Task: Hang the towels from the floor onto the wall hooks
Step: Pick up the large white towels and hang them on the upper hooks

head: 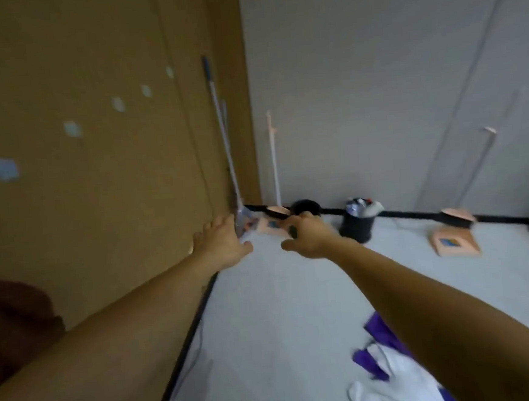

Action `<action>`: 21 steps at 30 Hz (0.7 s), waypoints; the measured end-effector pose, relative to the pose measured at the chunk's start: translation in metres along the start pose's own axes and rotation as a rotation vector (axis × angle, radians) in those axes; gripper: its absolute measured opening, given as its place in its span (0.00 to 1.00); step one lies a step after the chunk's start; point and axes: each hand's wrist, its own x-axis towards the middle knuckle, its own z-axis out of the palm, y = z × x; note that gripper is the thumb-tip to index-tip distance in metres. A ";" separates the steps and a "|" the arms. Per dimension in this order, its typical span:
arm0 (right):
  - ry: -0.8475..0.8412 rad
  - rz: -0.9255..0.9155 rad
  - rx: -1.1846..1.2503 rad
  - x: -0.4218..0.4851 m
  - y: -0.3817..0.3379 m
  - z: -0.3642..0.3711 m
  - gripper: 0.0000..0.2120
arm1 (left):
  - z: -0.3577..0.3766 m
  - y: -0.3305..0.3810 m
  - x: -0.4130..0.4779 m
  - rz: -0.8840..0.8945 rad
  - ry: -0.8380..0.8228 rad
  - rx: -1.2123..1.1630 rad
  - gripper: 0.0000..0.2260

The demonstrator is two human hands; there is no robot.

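Head cam, heavy blur. Both arms stretched fwd toward the room corner.

- Left grip [222, 244]: fingers loosely spread, nothing in it. Sits close to brown wall [99, 213], low down near the floor edge.
- Right grip [307, 238]: just beside left grip, small gap btw them. Thumb sticks out to the side, fingers bent some. Dark smudge at its fingertips; I can't tell if it pinches anything.
- Purple-and-white towel [397, 373]: on pale floor [267, 326], well behind and below right grip, partly under the right forearm. Neither grip touches it.
- Hooks [118, 104]: row of pale ones on the brown wall, up and left of left grip, well apart from it.
- Dark red cloth [12, 315]: far back-left of left grip, against the wall. I can't tell if it's on a hook.
- Long-handled tool [223, 134]: leans in the corner just past left grip.
- Black bin [358, 224]: just right of right grip, w/ stuff inside, too blurred to ID.
- Peach dustpan [453, 239]: further right of the bin, on the floor by the grey wall.
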 end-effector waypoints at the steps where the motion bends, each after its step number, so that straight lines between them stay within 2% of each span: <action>1: 0.012 0.078 0.003 -0.020 0.026 0.002 0.27 | 0.016 0.021 -0.002 0.074 -0.037 -0.015 0.33; 4: 0.028 0.310 0.025 -0.088 0.098 0.015 0.25 | 0.066 0.089 -0.016 0.233 -0.164 -0.022 0.36; 9: 0.035 0.613 0.089 -0.201 0.202 0.035 0.22 | 0.150 0.204 -0.070 0.483 -0.399 0.041 0.35; 12: 0.055 0.750 0.148 -0.250 0.257 0.049 0.23 | 0.190 0.262 -0.095 0.613 -0.503 0.056 0.31; 15: 0.064 0.845 0.232 -0.280 0.309 0.075 0.22 | 0.233 0.308 -0.107 0.654 -0.588 0.059 0.24; 21: -0.068 0.982 0.405 -0.305 0.395 0.170 0.23 | 0.353 0.338 -0.118 0.626 -0.753 0.161 0.27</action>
